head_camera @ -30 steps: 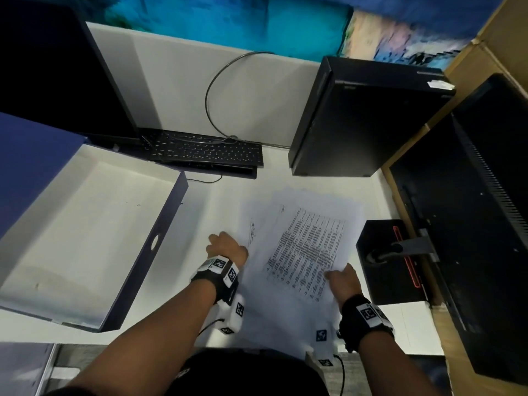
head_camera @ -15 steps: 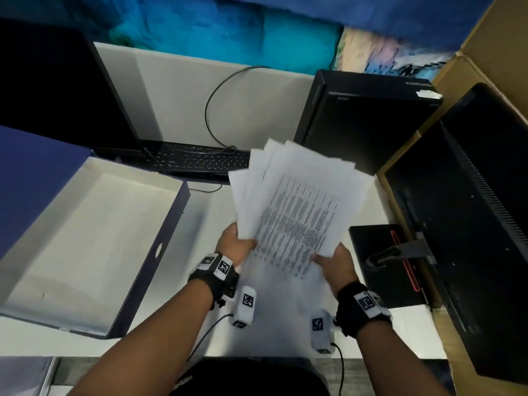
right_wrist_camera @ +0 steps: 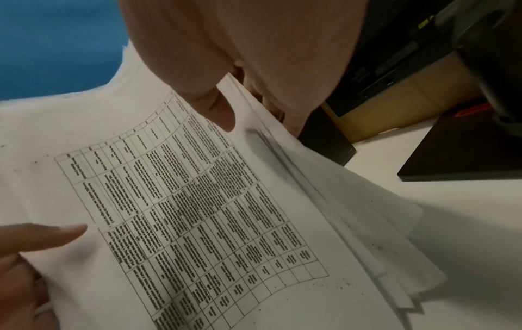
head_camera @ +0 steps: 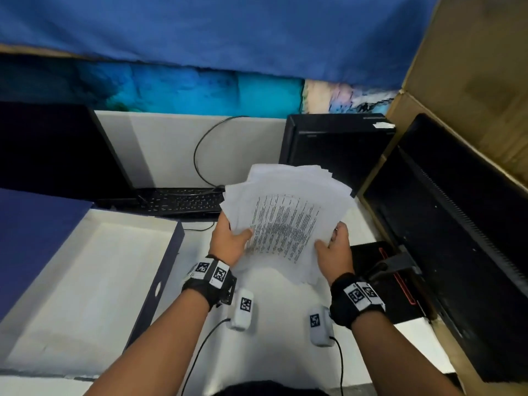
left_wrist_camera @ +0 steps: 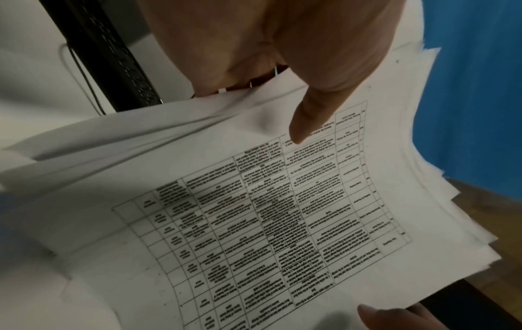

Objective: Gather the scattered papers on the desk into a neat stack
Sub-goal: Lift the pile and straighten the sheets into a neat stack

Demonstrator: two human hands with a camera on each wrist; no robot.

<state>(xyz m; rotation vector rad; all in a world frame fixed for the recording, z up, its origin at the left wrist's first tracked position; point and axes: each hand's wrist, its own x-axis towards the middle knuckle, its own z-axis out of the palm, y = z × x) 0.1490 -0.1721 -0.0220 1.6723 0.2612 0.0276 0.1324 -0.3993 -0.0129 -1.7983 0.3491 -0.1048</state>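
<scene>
Holding the fanned bundle of white printed paper sheets up off the white desk top, tilted, far edges toward the black computer tower. Left hand pinches the near-left edge, thumb on the printed table. Right hand pinches the near-right edge, thumb on top, fingers underneath. Long axis runs away from the body, leaning right. Both hands sit at the near end, about equally close; the far end is free and splayed, edges staggered. My read: the next move is tipping the sheets upright and tapping the near edge on the desk between the wrists. Risk: loose outer sheets slipping.
</scene>
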